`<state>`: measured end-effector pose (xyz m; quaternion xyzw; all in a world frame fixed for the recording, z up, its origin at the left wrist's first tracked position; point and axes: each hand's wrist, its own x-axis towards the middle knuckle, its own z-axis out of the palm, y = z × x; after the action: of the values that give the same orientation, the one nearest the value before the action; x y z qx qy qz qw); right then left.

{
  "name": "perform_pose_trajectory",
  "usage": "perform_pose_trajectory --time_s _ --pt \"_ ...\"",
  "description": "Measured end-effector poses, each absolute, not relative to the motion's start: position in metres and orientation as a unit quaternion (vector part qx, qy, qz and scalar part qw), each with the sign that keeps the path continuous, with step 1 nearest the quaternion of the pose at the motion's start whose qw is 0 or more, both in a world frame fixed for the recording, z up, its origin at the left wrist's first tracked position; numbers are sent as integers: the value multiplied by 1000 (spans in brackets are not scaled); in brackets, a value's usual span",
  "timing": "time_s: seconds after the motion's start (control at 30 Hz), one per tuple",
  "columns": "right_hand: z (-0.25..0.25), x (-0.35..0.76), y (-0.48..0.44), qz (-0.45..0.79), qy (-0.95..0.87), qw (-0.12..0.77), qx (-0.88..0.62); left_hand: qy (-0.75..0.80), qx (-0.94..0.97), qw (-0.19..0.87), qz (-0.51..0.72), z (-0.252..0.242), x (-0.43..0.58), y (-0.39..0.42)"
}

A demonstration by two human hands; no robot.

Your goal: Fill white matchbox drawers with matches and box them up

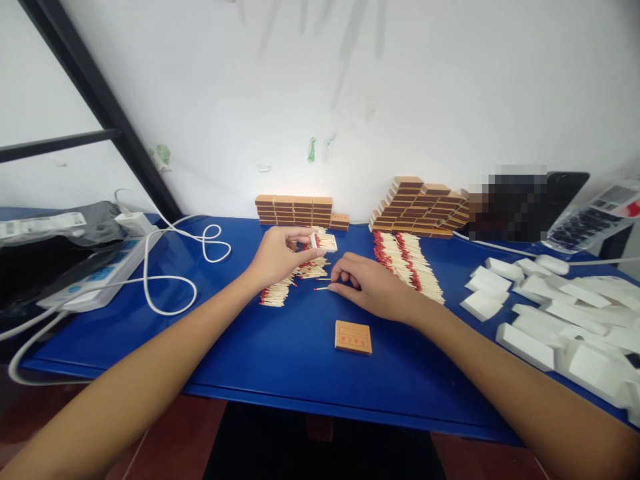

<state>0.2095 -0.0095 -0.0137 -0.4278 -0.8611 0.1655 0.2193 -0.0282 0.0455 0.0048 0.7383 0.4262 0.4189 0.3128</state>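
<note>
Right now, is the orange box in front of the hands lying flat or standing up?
Lying flat: the orange box rests on its wide side, printed face up, on the blue table.

Both bare forearms reaching in from bottom corners, converging toward centre. Left hand (pixel 279 257) hovering raised, wrist bending slightly, fingers curling, thumb and fingertips pinching closed on far side. Right hand (pixel 373 287) lying lower, palm facing down, knuckles showing, thumb and forefinger pinching together at leftward tip. Hands sitting near each other, not touching.
</note>
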Motion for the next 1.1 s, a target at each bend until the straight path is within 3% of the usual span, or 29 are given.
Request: perform_pose_trajectory --time_s 0.43,0.57,0.73,1.1 --pt "-9 207 -13 182 -862 194 -431 430 754 282 410 5 -29 46" --pt "-2 218 -6 141 -850 274 -427 422 776 278 378 7 -30 45" --pt "4 223 0 81 -806 373 -453 390 775 346 358 9 -28 40" --pt "0 217 -3 66 -802 380 -456 341 759 448 327 7 -24 35"
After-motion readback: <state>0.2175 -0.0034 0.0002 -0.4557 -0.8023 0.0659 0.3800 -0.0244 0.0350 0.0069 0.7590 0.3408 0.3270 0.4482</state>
